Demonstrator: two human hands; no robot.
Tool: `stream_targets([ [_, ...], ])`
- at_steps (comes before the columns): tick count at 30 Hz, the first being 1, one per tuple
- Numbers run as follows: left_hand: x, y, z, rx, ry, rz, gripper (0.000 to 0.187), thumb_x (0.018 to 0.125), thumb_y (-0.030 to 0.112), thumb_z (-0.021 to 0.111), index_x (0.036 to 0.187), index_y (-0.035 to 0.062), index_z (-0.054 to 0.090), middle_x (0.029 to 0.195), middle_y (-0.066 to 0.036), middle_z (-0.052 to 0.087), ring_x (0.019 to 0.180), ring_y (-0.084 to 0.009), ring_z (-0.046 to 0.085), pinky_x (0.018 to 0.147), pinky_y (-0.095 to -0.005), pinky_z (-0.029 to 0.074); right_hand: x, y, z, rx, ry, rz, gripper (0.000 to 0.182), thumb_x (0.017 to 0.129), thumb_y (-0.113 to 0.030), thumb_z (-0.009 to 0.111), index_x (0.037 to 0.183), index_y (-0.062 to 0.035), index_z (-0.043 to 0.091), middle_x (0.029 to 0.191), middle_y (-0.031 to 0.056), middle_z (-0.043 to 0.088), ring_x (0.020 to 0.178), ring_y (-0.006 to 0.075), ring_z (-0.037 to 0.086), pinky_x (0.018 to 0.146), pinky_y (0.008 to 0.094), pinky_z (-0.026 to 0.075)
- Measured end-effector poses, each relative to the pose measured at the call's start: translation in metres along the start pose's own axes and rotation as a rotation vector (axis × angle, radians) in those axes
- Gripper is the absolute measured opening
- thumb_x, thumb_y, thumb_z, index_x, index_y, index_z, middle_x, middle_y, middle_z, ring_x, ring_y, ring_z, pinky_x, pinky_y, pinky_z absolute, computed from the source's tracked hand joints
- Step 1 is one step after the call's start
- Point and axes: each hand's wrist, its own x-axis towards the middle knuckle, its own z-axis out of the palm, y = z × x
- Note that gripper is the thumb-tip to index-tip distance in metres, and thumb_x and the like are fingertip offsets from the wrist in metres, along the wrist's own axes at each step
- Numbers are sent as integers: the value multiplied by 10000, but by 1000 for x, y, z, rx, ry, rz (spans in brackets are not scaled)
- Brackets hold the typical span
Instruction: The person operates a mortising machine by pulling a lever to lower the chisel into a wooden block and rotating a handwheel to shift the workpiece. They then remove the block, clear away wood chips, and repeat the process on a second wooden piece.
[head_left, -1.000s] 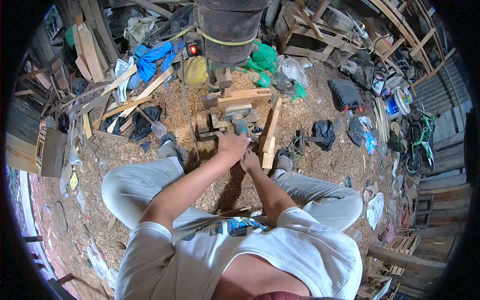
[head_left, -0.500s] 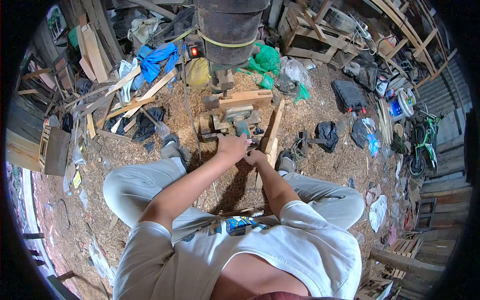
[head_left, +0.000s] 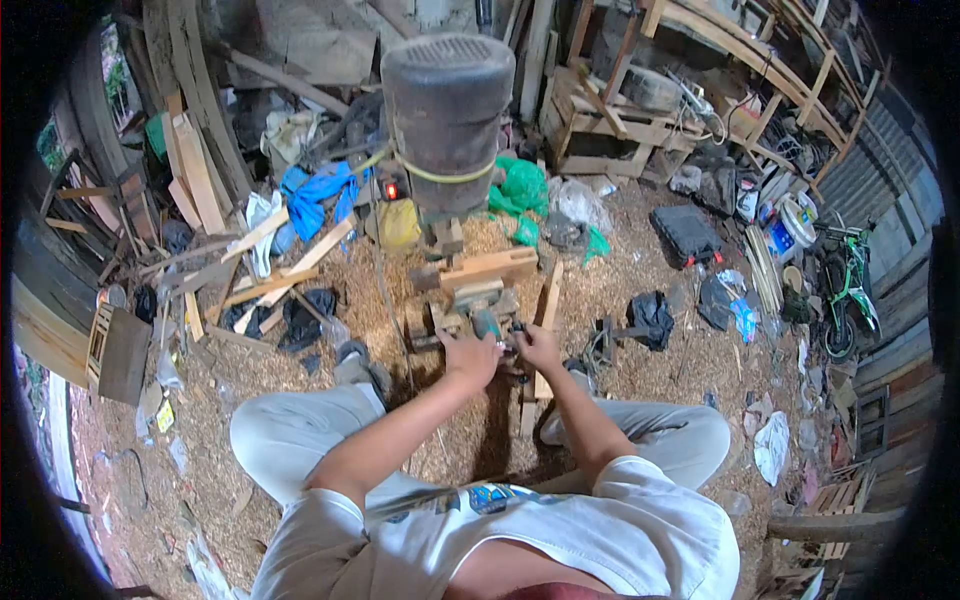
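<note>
My left hand (head_left: pixel 472 358) is closed around the near end of a teal-bodied tool (head_left: pixel 486 324), whose exact kind I cannot make out. To its right, my right hand (head_left: pixel 541 348) is curled like a fist beside a small dark part; the fingers hide most of what they grip. The tool lies against a low wooden block (head_left: pixel 480 291) between my feet. Just beyond is a thick piece of timber (head_left: pixel 490 268) with a slot near its right end. A long light wooden strip (head_left: pixel 551 305) lies past my right hand.
Wood shavings cover the ground. A dark upturned bucket (head_left: pixel 448 120) with a yellow band stands ahead. Wood offcuts (head_left: pixel 270 290) and a blue bag (head_left: pixel 312 200) lie left. To the right are a black case (head_left: pixel 686 236), a black bag (head_left: pixel 652 318) and a small green bike (head_left: pixel 848 290).
The view has tilted up, showing the bucket's top. My right hand has moved apart from my left, from close beside it to the tool's right side. More of the teal tool shows.
</note>
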Motion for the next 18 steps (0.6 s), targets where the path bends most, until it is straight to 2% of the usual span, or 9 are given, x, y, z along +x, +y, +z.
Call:
stream_targets([
  [3,2,3,1,-9,-46,-47,460,1127,481,421,1344,156,665,1306,-218,684,1254,-410,637,1146,-807,243,59,-19,-45,162,217,262,336,1016,-262,710,817,0,641,710,117,641,670,132,592,619,372,476],
  [6,2,3,9,-6,-6,-34,465,1124,486,423,1348,156,663,1289,-223,684,1248,-415,640,1154,-809,237,151,-30,-73,481,280,35,375,1071,-284,666,826,0,662,716,28,613,675,97,518,623,324,451],
  [9,2,-1,13,-44,-7,-8,444,1116,490,444,1313,156,659,1274,-230,683,1247,-413,641,1138,-830,241,236,-115,-112,444,311,-109,352,1101,-269,622,898,3,714,703,-19,568,703,57,507,617,282,415],
  [11,-1,1,9,-78,-20,-25,429,1113,488,452,1293,156,655,1294,-217,676,1270,-406,629,1139,-831,245,292,-175,-131,566,311,-239,318,1122,-277,592,1011,-9,722,765,-32,584,703,71,523,627,275,416],
  [12,-1,1,11,-13,-71,-16,432,1117,487,444,1303,156,650,1313,-208,671,1292,-401,615,1140,-830,247,317,-211,-137,896,240,-241,302,1104,-300,616,1064,-12,696,809,17,632,738,136,549,687,338,478],
  [13,0,-1,10,53,-125,-9,436,1120,486,435,1312,156,645,1331,-198,667,1314,-395,602,1142,-830,249,348,-229,-145,908,226,-288,309,1107,-309,615,1145,-17,708,951,21,714,873,155,631,826,331,523],
  [15,1,-1,21,-45,-104,-16,448,1128,484,406,1340,161,634,1360,-191,661,1360,-408,565,1155,-828,239,393,-282,-163,1019,225,-369,408,1106,-353,616,1342,-23,657,1260,90,700,1199,185,616,1079,337,457],
  [17,14,-6,87,16,251,-38,462,1128,491,401,1366,164,624,1408,-213,635,1398,-437,533,1156,-840,220,435,-324,-170,1143,198,-279,493,1108,-448,583,1400,-52,608,1253,107,690,1198,221,621,1070,361,463],
  [18,12,-8,88,97,211,-2,461,1115,493,438,1371,157,623,1445,-235,606,1434,-464,497,1152,-855,201,454,-336,-172,1139,238,-257,527,1114,-512,543,1373,-58,613,1190,105,699,1135,226,641,1018,374,493],
])
